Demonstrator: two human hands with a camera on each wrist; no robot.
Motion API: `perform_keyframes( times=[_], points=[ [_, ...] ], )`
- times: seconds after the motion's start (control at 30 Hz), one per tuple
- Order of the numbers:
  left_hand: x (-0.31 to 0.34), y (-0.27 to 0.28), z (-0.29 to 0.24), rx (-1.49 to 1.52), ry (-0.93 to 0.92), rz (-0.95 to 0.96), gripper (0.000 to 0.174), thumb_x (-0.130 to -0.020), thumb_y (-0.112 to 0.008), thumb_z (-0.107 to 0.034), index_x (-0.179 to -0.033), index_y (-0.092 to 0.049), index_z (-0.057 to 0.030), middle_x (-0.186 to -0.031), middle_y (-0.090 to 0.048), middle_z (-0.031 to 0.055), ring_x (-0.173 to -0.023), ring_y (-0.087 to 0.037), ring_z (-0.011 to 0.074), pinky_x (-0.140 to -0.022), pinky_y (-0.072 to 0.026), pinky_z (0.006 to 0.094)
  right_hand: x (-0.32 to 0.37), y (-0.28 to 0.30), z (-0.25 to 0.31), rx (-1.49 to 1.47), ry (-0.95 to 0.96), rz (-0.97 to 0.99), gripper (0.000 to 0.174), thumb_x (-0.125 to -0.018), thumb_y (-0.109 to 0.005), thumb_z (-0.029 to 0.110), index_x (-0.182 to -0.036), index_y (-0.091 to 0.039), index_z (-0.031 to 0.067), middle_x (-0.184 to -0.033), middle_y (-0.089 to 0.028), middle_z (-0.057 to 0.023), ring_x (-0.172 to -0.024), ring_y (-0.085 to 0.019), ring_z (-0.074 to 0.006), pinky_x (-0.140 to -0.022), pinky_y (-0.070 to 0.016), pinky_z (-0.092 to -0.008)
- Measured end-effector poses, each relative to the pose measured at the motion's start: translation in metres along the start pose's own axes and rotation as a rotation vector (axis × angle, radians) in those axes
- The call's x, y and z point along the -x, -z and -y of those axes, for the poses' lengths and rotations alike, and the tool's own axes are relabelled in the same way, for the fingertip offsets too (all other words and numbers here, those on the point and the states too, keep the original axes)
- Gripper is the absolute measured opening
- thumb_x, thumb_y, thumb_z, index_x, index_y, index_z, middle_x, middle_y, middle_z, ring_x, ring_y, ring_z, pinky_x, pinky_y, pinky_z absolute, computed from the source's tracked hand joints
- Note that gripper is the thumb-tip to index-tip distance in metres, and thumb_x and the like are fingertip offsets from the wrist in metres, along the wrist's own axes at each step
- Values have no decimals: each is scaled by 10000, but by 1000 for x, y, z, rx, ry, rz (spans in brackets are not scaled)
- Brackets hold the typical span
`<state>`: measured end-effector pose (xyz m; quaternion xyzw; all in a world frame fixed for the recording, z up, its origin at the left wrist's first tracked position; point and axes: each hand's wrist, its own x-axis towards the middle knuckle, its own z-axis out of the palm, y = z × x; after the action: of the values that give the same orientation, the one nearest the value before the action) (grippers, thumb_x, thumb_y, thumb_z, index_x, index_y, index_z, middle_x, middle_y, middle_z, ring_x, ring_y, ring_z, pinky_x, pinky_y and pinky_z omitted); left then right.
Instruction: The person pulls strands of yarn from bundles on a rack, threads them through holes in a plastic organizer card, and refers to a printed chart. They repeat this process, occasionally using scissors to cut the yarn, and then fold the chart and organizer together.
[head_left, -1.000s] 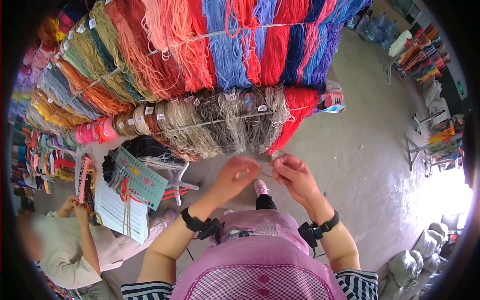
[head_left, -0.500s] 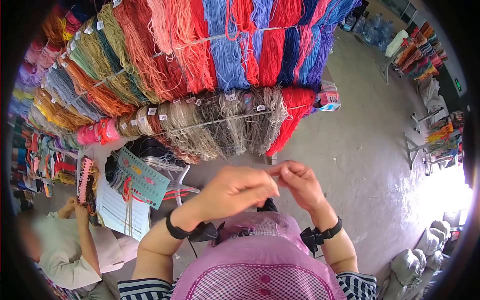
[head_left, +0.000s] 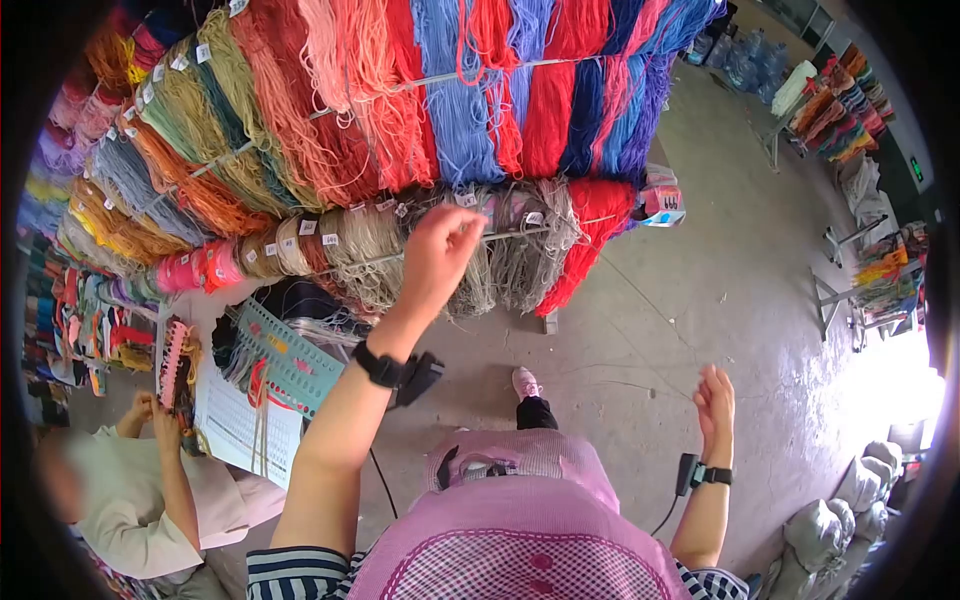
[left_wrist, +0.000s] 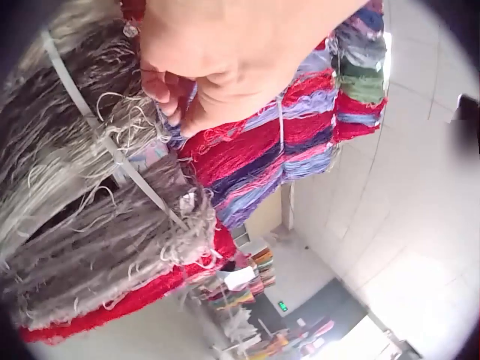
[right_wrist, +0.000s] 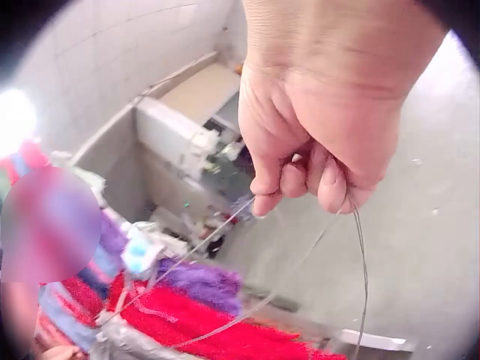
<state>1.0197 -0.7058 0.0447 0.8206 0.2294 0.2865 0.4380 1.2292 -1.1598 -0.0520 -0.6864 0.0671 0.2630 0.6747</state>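
My left hand [head_left: 437,265] is raised at the hanging yarn, its fingers curled in a pinch beside the grey skeins [left_wrist: 112,247]; what lies between the fingertips is hidden. Out to the right, over the floor, my right hand [head_left: 714,405] grips thin grey thread [right_wrist: 363,262] with curled fingers. Strands of it run from that hand toward the grey and red yarn [right_wrist: 225,315], and one end hangs down. In the head view the thread shows as a faint line across the floor.
Coloured skeins [head_left: 455,120] hang on rails above. A seated person [head_left: 150,490] is at the left, beside a green holed card [head_left: 285,360] and a printed sheet [head_left: 235,420]. White sacks [head_left: 815,535] lie at the lower right.
My hands were close together in front of me. The left has moved up to the grey skeins, and the right has moved out to the right with thread stretched from it.
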Motion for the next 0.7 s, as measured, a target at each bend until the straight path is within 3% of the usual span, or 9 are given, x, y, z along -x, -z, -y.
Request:
perform_keyframes(
  times=[0.07,0.23,0.33,0.4,0.43,0.47,0.53,0.6,0.7],
  points=[
    [-29,-7,14,-267,-241,-181,128,-893,-652,-113,-993,-691,-44,-881,-648,62,-717,-592,135,-636,-462,262,-9,61,-30,-47,-5,-178,126,-943,-628,201,-868,-595,105,-622,-377,79,-517,-307,-22,-439,-246,-190],
    [-47,-30,12,-359,-253,-270,87,-865,-675,-124,-928,-697,-68,-869,-632,68,-723,-606,184,-633,-480,285,1,135,-54,-116,18,-289,198,-947,-628,225,-797,-536,134,-568,-337,76,-476,-272,-28,-416,-214,-205],
    [-47,-39,12,-464,-316,-359,77,-843,-700,-151,-862,-700,-76,-875,-631,43,-731,-615,185,-627,-493,305,-1,196,-79,-316,38,-527,280,-933,-625,263,-715,-481,163,-532,-306,68,-434,-237,-52,-397,-202,-231],
    [-48,-40,8,-525,-319,-372,78,-830,-711,-153,-858,-701,-81,-873,-636,50,-724,-616,180,-629,-490,294,-7,236,-111,-545,-110,-896,326,-904,-619,303,-658,-442,185,-512,-301,67,-397,-211,-80,-380,-194,-259],
    [-49,-40,9,-524,-319,-370,78,-830,-711,-153,-858,-701,-81,-873,-636,50,-724,-616,180,-629,-490,294,-9,237,-117,-504,-218,-929,331,-873,-617,326,-630,-436,194,-489,-294,65,-369,-185,-102,-367,-188,-276],
    [-49,-40,10,-443,-251,-352,76,-838,-707,-152,-851,-699,-77,-851,-632,45,-721,-612,161,-630,-483,285,-11,239,-120,-503,-217,-930,331,-873,-617,326,-630,-436,194,-489,-294,65,-369,-185,-102,-367,-188,-276],
    [-48,-37,11,-357,-186,-337,78,-845,-702,-151,-844,-697,-74,-829,-628,39,-718,-608,142,-632,-476,275,-21,216,-117,-476,-361,-543,281,-900,-603,275,-669,-475,177,-523,-347,59,-379,-252,-91,-368,-215,-273],
    [-35,-23,8,-79,-153,-196,120,-896,-665,-161,-870,-687,-46,-790,-616,3,-705,-576,89,-623,-445,246,-34,151,-109,-421,-259,-479,257,-903,-604,179,-679,-478,174,-572,-403,50,-405,-276,-67,-371,-219,-243],
    [12,-15,-15,483,99,79,177,-971,-567,-190,-939,-633,-29,-731,-562,-29,-671,-498,56,-619,-386,210,-13,17,-52,-122,-206,-94,55,-908,-597,114,-853,-605,108,-657,-473,44,-457,-317,-33,-391,-237,-211]
  ],
)
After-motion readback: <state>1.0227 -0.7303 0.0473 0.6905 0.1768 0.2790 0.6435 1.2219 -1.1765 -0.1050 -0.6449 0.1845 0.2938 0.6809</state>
